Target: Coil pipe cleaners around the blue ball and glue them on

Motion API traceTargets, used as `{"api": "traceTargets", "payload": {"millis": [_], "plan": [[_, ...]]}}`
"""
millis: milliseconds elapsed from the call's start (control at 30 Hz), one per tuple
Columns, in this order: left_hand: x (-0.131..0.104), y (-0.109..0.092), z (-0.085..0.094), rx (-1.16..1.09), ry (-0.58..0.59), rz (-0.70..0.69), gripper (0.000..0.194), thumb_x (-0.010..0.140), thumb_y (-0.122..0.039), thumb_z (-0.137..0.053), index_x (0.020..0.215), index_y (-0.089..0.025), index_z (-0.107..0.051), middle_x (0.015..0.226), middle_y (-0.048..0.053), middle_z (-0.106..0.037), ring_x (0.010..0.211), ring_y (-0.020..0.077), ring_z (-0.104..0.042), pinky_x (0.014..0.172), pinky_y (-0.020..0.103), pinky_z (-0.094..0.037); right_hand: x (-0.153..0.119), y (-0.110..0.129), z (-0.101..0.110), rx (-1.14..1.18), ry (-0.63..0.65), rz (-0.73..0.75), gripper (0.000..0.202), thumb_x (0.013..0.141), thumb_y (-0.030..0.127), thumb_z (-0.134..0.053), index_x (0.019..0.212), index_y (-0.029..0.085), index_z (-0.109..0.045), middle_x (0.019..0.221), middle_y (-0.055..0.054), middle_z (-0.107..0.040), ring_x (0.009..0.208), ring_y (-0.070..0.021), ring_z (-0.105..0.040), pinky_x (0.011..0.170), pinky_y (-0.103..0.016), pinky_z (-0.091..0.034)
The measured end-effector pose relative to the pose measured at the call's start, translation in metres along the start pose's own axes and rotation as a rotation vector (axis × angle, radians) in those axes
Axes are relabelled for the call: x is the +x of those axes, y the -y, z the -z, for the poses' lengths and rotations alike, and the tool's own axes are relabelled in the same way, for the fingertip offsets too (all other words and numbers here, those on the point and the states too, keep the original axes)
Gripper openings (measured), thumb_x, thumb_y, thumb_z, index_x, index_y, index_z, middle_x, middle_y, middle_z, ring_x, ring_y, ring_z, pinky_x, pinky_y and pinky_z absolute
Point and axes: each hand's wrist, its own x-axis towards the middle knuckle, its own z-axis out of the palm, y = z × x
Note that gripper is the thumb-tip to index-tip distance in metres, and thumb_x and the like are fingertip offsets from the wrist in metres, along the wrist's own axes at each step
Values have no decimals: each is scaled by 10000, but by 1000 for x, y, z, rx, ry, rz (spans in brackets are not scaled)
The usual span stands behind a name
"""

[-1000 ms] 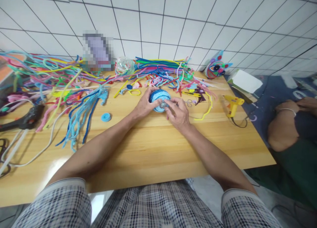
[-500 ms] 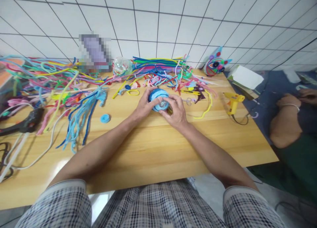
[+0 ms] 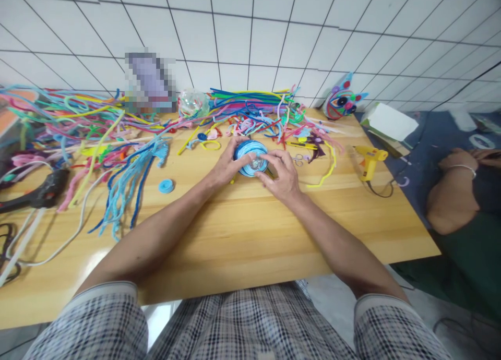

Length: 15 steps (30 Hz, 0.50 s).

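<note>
Blue coiled piece (image 3: pixel 253 147): at the centre of the view, between both hands, over the table (image 3: pixel 235 235); rounded, fuzzy rings, darker blue at 10 o'clock, lighter toward the middle.
Clear patch (image 3: pixel 257 164): shiny, see-through-looking, on the piece's near face; no blue over it.
Progress: rings look laid around the visible outer part, middle bare; judged part covered. Underside hidden, can't tell.
Left hand (image 3: pixel 226 166): on the piece's 9 o'clock side, curled around it, thumb across the face; holding it.
Right hand (image 3: pixel 285 178): at 4 o'clock, fingers half curled, tips at the rim by the patch; firm grip or light touch, can't tell.
Small scissors (image 3: pixel 299 159): 3 o'clock, near right hand.
Small blue disc (image 3: pixel 166 186): between 8 and 9, flat coil on table.
Fuzzy stems (image 3: pixel 250 109): 12, mixed colours, heaped.
Clear ball (image 3: pixel 192 104): 10, colours showing through.
Animal head (image 3: pixel 341 103): 2, pointed ears, by wall.
Yellow glue gun (image 3: pixel 370 164): 3, near table edge.
Black glue gun (image 3: pixel 49 189): 9, far side.
</note>
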Motion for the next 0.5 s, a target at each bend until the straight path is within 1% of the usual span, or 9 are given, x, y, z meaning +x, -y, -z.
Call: {"api": "traceTargets", "payload": {"millis": [133, 233, 333, 400, 500], "plan": [[-1, -2, -2, 8, -19, 13, 664, 908, -670, -784, 1410, -257, -650, 1458, 91, -697, 1338, 323, -672, 1179, 486, -564, -1, 0, -1, 14, -38, 19, 436, 982, 370, -781, 1403, 279, -708, 1286, -117, -693, 1209, -301, -697, 1048, -502, -632], [-2, 0, -4, 6, -38, 20, 669, 908, -648, -784, 1426, -245, -654, 1501, 106, -680, 1389, 338, -651, 1228, 519, -525, 0, -2, 0, 22, -10, 15, 441, 986, 352, -767, 1419, 297, -712, 1295, -115, -691, 1207, -299, -695, 1048, -504, -628], [-3, 5, -6, 9, -55, 13, 711, 902, -649, -790, 1463, -246, -623, 1536, 121, -648, 1452, 351, -606, 1261, 543, -490, 1, -6, 3, 8, 19, 40, 460, 981, 321, -750, 1439, 310, -714, 1305, -115, -689, 1214, -303, -694, 1046, -512, -629], [-2, 9, -7, 8, -65, 14, 729, 885, -661, -806, 1454, -249, -611, 1522, 122, -646, 1443, 348, -606, 1260, 543, -489, 3, -8, 4, -6, 38, 60, 470, 980, 304, -739, 1449, 312, -713, 1313, -117, -688, 1219, -305, -693, 1047, -515, -629], [-1, 10, -5, -9, -62, 20, 711, 864, -682, -830, 1387, -254, -607, 1431, 101, -677, 1326, 308, -663, 1193, 489, -542, 3, -8, 4, -17, 56, 69, 464, 986, 306, -733, 1450, 311, -718, 1314, -122, -688, 1217, -306, -691, 1051, -516, -628]]}}
